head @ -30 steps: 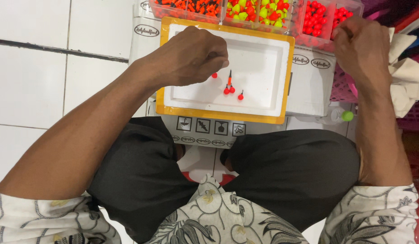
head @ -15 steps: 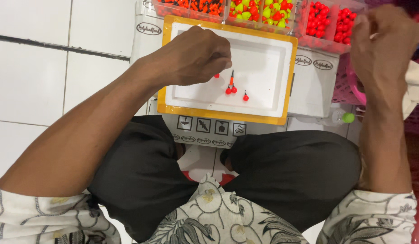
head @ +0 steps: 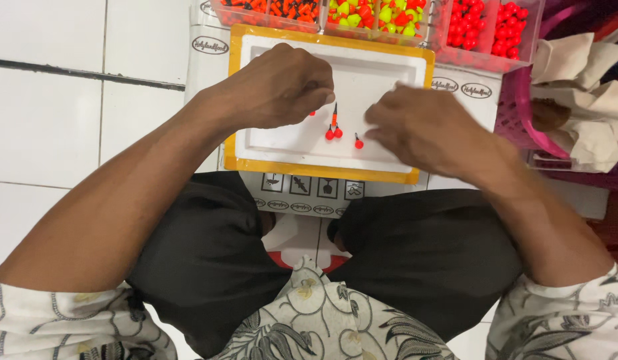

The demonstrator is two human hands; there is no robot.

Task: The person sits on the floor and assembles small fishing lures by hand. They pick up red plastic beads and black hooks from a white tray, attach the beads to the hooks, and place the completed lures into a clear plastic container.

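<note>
On the white tray (head: pixel 389 150), three red bead floats (head: pixel 338 133) lying loose at centre. Left hand (head: pixel 279 87) curling narrowly, pinching a thin red-tipped stem (head: pixel 334 115); right hand (head: pixel 429 130) lying knuckles-up just right of them, grip impossible to tell. Bins of beads (head: pixel 496 33) at the far edge remaining full, indicating early progress.

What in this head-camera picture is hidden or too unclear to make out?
- Left hand: its fingertips curl under, so whatever they pinch is hidden.
- Right hand: motion-blurred; it covers part of the white tray, and whether it holds anything is unclear.
- Small red beads: too small to show detail.
- Bead compartments: cut off by the top edge.
- Pink basket: cut off at right.
</note>
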